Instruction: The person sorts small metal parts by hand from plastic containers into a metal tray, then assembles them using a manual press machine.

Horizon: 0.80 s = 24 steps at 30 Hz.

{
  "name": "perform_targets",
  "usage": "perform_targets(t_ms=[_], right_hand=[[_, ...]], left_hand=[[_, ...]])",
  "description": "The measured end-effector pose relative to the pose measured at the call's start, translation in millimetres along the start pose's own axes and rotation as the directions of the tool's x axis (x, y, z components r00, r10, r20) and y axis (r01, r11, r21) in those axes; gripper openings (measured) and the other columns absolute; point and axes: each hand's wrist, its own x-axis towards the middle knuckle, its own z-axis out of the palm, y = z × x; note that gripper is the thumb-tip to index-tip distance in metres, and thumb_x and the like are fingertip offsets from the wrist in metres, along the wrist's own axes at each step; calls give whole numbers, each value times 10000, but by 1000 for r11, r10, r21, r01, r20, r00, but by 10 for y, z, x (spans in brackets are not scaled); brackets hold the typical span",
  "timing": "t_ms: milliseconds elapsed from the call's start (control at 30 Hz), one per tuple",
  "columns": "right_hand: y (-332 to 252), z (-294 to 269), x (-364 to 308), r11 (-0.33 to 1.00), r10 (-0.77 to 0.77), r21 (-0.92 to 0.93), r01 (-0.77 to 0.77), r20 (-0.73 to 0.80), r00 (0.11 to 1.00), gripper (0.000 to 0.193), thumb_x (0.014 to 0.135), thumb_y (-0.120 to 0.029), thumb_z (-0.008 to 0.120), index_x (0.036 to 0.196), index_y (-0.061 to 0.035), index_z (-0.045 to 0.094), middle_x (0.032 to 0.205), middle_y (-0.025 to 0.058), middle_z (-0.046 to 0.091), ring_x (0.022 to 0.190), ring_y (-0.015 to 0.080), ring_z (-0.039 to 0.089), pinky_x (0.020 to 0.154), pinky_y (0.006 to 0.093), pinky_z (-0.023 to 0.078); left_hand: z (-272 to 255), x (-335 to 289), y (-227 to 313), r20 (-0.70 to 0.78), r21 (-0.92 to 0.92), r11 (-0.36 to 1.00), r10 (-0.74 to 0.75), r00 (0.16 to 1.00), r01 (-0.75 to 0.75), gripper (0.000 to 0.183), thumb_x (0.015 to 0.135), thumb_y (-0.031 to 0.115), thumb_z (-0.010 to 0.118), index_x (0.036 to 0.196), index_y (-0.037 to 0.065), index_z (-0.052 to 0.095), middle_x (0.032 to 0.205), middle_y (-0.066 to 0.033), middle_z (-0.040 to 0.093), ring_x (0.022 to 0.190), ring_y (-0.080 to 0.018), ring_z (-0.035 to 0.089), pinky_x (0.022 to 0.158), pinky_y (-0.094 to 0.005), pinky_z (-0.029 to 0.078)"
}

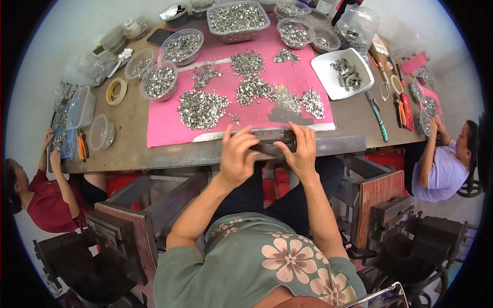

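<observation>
At the front edge of the table, my right hand (302, 149) closes its thumb and fingers on the right end of a dark metal bar (267, 148). Just left of it, my left hand (239, 158) hovers by the bar's other end, fingers apart and a little blurred; nothing shows in it. Behind the bar lies a slotted metal strip (267, 132), partly covered by my hands. Beyond that, flat grey strips (290, 117) and a pile of thin silvery pins (287, 100) rest on the pink mat (169, 120). A large heap of small metal parts (201, 110) is farther left.
Tubs of metal parts (239, 19) line the back. A white tray (321, 77) sits right of the mat, near green-handled pliers (379, 120). Tape (116, 91) lies left. Co-workers sit at both sides, one in red (51, 205), one in lilac (441, 169).
</observation>
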Motion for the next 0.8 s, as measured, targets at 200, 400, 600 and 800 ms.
perform_targets(t_ms=[200, 400, 600, 800], right_hand=[[-26, 8, 12, 1000, -24, 4, 24, -42, 999, 524, 758, -290, 863, 1171, -36, 664, 1100, 124, 607, 1006, 316, 577, 882, 431, 466], [-37, -7, 20, 999, -30, -18, 30, -28, 999, 514, 758, -285, 865, 1163, -39, 665, 1100, 119, 611, 1005, 314, 575, 877, 431, 468], [-32, -14, 13, 1000, -15, -10, 15, -10, 1000, 500, 768, -270, 860, 1169, -43, 666, 1115, 118, 613, 1013, 316, 574, 887, 431, 464], [-3, -141, 132, 997, -35, 67, 34, 27, 999, 375, 808, -180, 819, 1126, -34, 685, 1105, 107, 647, 1029, 296, 599, 909, 438, 460]], left_hand=[[-544, -360, 116, -249, -577, 618, -756, 606, 534, 286, 1119, 178, 392, 1294, -37, 459, 1224, -219, 616, 1151, -302, 661, 965, -422, 566], [-859, -334, -38, 221, -710, 138, -888, 404, 691, 244, 1118, 235, 444, 1193, 5, 478, 1050, -159, 647, 925, -274, 737, 817, -361, 620], [-564, -232, 103, 393, -488, 233, -802, 450, 841, 187, 1083, 188, 540, 1115, 6, 570, 949, -135, 682, 837, -206, 729, 743, -290, 600], [-304, 4, 0, 86, 258, 955, -176, 981, 148, 408, 811, 199, 832, 1162, 86, 657, 1099, -85, 625, 1022, -279, 576, 910, -429, 413]])
